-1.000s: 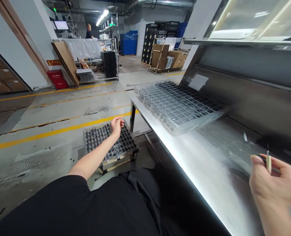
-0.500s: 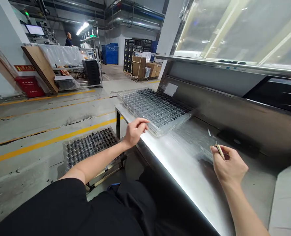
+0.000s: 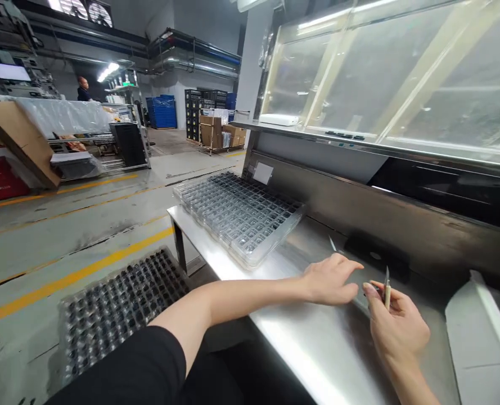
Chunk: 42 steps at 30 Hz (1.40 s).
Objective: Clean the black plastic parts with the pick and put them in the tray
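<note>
My right hand (image 3: 401, 332) is closed around a craft knife (image 3: 387, 293) with a tan handle, its pointed blade upward. A small dark piece, too small to name, shows by the thumb tip. Just left of it, my left hand (image 3: 328, 279) reaches over the metal table (image 3: 292, 343) with thumb and forefinger apart. Nothing shows between those fingers; the others are partly hidden. A clear plastic tray (image 3: 256, 260) with many pockets lies on the table, beyond my left forearm.
Low at my left stands another clear tray (image 3: 66, 337) filled with black parts. A white bin (image 3: 473, 332) is at the table's right. A dark flat object (image 3: 368, 253) lies at the back. Above runs a shelf (image 3: 309, 134). A person (image 3: 83, 90) is far off.
My left hand has moved right from beside the tray on the table to near my right hand, its fingers now spread. The knife stands more upright. The view has turned right.
</note>
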Each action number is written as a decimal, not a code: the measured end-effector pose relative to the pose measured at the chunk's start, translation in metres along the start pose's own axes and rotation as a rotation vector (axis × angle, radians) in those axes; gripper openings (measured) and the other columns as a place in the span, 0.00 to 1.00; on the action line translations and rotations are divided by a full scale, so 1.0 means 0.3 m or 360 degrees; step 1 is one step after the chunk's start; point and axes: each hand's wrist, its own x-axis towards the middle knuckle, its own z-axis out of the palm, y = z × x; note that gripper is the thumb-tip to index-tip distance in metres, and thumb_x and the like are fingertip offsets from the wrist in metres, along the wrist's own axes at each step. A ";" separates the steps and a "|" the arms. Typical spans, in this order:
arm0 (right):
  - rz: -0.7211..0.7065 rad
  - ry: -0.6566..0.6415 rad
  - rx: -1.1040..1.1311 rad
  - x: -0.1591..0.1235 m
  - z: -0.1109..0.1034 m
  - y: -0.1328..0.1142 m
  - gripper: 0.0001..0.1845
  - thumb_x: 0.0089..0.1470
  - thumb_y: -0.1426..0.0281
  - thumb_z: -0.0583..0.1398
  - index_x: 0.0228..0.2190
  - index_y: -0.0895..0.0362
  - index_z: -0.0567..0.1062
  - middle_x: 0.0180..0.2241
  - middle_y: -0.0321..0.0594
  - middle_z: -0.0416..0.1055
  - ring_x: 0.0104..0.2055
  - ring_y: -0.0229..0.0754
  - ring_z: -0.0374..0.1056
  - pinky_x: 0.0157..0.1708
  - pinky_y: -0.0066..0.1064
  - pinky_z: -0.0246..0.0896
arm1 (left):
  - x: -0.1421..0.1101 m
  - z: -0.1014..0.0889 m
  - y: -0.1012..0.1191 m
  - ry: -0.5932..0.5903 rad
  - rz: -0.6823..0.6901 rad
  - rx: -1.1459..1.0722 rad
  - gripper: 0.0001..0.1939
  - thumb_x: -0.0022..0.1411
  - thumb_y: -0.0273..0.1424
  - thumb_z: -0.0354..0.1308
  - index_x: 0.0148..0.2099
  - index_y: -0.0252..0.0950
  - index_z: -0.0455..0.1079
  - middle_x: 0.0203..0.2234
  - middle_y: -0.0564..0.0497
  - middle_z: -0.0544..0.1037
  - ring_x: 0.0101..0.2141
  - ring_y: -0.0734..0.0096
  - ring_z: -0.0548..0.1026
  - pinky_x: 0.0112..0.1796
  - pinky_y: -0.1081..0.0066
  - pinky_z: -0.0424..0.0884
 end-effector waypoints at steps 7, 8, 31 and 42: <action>-0.0064 -0.0134 0.0073 -0.038 -0.021 0.030 0.31 0.49 0.41 0.72 0.43 0.53 0.83 0.40 0.47 0.82 0.41 0.54 0.79 0.45 0.41 0.76 | 0.024 0.076 -0.077 0.0092 0.0252 -0.0134 0.19 0.72 0.33 0.54 0.63 0.41 0.70 0.55 0.48 0.77 0.51 0.64 0.80 0.55 0.60 0.80; -0.0059 -0.0149 0.0082 -0.044 -0.023 0.028 0.30 0.50 0.42 0.73 0.43 0.53 0.83 0.40 0.46 0.82 0.41 0.53 0.79 0.44 0.40 0.77 | 0.014 0.078 -0.087 0.0082 0.0291 -0.0128 0.19 0.73 0.33 0.53 0.62 0.40 0.71 0.55 0.47 0.77 0.51 0.63 0.80 0.54 0.61 0.80; -0.0211 -0.0453 0.0024 -0.049 -0.033 0.019 0.13 0.68 0.55 0.66 0.42 0.51 0.84 0.39 0.40 0.81 0.39 0.47 0.75 0.41 0.37 0.67 | 0.040 0.119 -0.173 -0.0082 -0.0230 -0.1122 0.12 0.66 0.32 0.65 0.51 0.36 0.78 0.39 0.49 0.80 0.36 0.70 0.79 0.38 0.72 0.78; -0.0367 -0.0259 -0.0099 -0.049 -0.035 -0.019 0.09 0.71 0.64 0.62 0.40 0.52 0.83 0.38 0.39 0.79 0.39 0.46 0.73 0.42 0.37 0.64 | 0.060 0.093 -0.170 -0.0061 -0.0442 -0.1582 0.21 0.54 0.38 0.73 0.47 0.33 0.76 0.29 0.52 0.76 0.28 0.71 0.78 0.30 0.70 0.82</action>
